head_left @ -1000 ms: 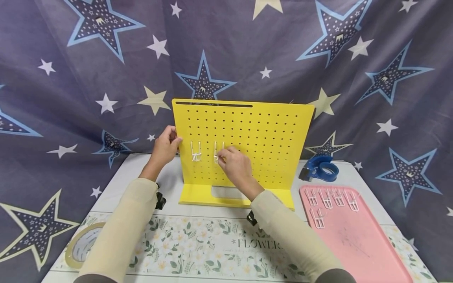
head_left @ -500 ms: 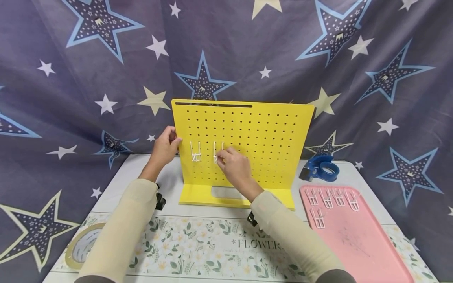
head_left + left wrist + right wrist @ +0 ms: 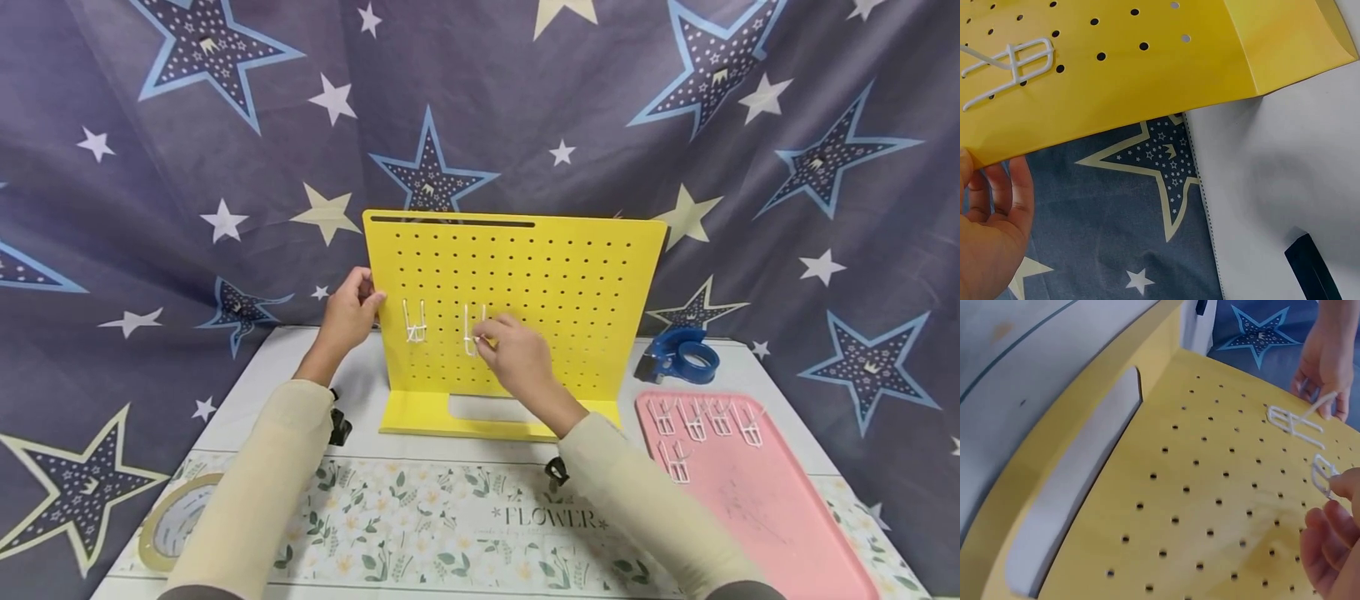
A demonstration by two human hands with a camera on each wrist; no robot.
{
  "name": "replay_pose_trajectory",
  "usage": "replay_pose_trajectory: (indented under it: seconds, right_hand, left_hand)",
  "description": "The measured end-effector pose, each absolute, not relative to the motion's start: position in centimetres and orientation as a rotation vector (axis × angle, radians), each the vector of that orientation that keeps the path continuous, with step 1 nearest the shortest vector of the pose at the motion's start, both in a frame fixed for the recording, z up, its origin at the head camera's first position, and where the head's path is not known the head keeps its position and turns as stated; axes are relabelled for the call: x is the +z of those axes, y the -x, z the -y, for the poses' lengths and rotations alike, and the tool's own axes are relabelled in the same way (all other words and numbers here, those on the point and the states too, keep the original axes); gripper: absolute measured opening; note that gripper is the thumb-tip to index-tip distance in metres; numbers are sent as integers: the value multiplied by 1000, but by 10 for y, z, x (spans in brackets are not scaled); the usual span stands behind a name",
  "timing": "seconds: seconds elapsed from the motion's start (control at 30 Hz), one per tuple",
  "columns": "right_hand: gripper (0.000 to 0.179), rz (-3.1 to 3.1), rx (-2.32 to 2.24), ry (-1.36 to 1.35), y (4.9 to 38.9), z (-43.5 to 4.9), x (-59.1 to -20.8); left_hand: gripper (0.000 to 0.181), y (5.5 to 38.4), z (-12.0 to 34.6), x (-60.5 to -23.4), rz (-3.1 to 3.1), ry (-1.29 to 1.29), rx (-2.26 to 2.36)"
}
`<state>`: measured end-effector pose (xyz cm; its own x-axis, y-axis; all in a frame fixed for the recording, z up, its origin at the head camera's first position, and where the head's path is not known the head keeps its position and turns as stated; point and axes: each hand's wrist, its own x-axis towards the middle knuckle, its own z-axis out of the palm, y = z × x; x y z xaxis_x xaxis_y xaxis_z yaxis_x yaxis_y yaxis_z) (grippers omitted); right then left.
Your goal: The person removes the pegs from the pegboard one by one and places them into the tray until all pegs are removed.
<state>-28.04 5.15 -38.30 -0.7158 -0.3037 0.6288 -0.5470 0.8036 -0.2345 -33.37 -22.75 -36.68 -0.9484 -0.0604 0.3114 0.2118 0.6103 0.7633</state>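
Note:
A yellow pegboard (image 3: 570, 317) stands upright on its base. My left hand (image 3: 350, 312) grips its left edge, thumb on the front face and fingers curled behind, as the left wrist view (image 3: 997, 215) also shows. My right hand (image 3: 517, 354) pinches a white wire pegboard hook (image 3: 467, 325) between thumb and fingertips, close in front of the board's middle-left holes. Part of this hook is hidden by the fingers. To its left, another white hook (image 3: 415, 325) hangs on the board, its prong sticking outward in the left wrist view.
A pink tray (image 3: 780, 517) at the right holds several more white hooks (image 3: 677, 461). Behind it stands a blue tape dispenser (image 3: 686, 358). A tape roll (image 3: 168, 529) lies at the front left beside my sleeve. A starry curtain (image 3: 480, 100) hangs behind the board.
My right hand has shifted a little to the right with the pinched hook, which now sits farther from the hanging one. The left hand keeps its place on the board's edge.

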Motion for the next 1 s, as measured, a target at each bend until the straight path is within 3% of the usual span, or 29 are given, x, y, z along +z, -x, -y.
replay_pose_trajectory:
  seconds: [1.0]
  right_hand:
    - [5,2676,663,-508,227,-272,-380]
  left_hand:
    - [21,335,227,-367,2533,132,-1283]
